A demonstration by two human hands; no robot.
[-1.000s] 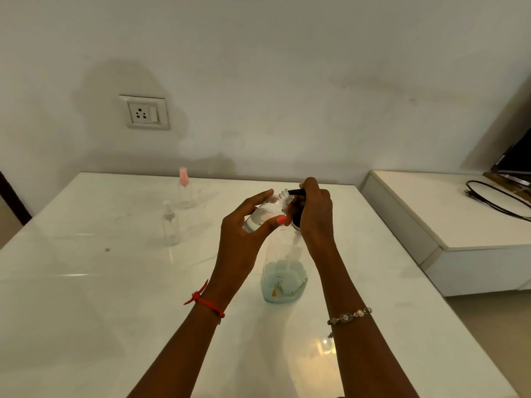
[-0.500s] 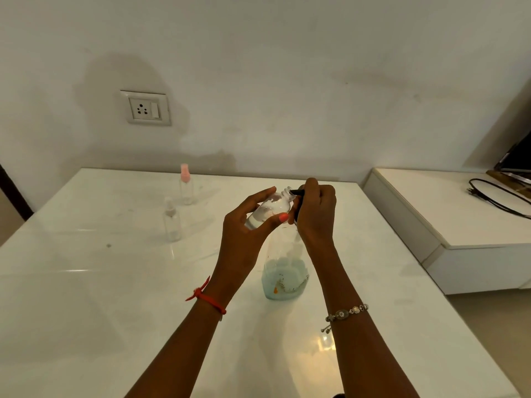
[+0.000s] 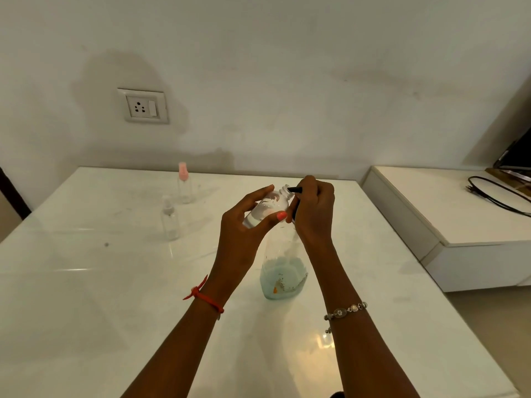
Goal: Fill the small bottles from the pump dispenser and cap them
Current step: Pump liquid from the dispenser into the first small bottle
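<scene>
Mid-frame, the left hand (image 3: 244, 228) grips a small bottle (image 3: 268, 206), tilted, its open mouth at the black spout (image 3: 294, 190), while the right hand (image 3: 313, 214) curls round the pump top of the big bottle (image 3: 283, 278) on the white table (image 3: 86, 297). A pink-topped bottle (image 3: 184, 183) and a clear-topped bottle (image 3: 170, 218) stand well apart at middle left. The right hand hides most of the pump, and the spout may be touching the mouth.
</scene>
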